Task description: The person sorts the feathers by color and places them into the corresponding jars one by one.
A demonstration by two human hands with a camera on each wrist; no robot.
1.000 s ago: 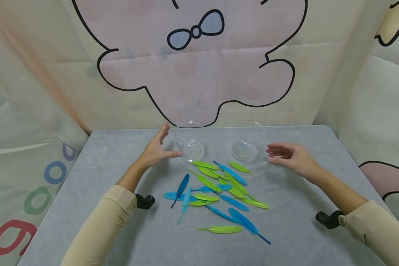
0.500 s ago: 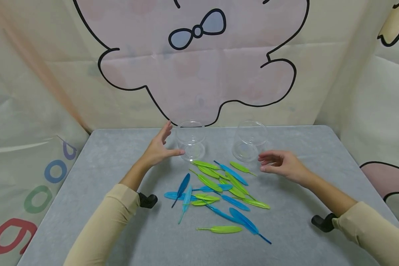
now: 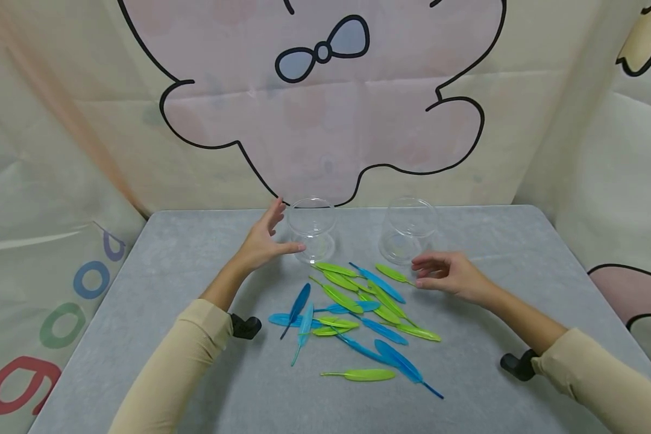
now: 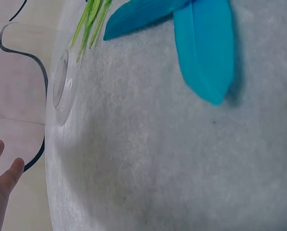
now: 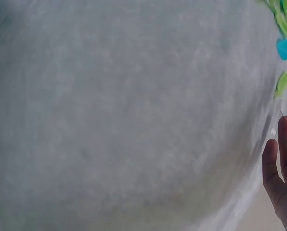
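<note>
My left hand (image 3: pixel 263 242) is spread beside the left clear plastic cup (image 3: pixel 316 234), its thumb overlapping the cup's side in the head view. Nothing is gripped there. My right hand (image 3: pixel 451 277) hovers with loosely bent fingers in front of the right clear cup (image 3: pixel 398 246). Its fingertips are right at the quill end of a lone green feather (image 3: pixel 389 272). Nearer me lies a loose pile of green feathers (image 3: pixel 343 298) and blue feathers (image 3: pixel 384 331). In the left wrist view, a blue feather (image 4: pixel 205 53) shows large.
Both cups stand upright near the back edge of the grey table (image 3: pixel 483 386). A single green feather (image 3: pixel 369 375) lies in front of the pile. Behind the table hangs a printed cloth backdrop (image 3: pixel 325 120), with more cloth at both sides.
My right hand has moved left and toward me, from beside the right cup to the lone green feather's quill. My left hand has edged slightly right. Cups and feathers stay where they were.
</note>
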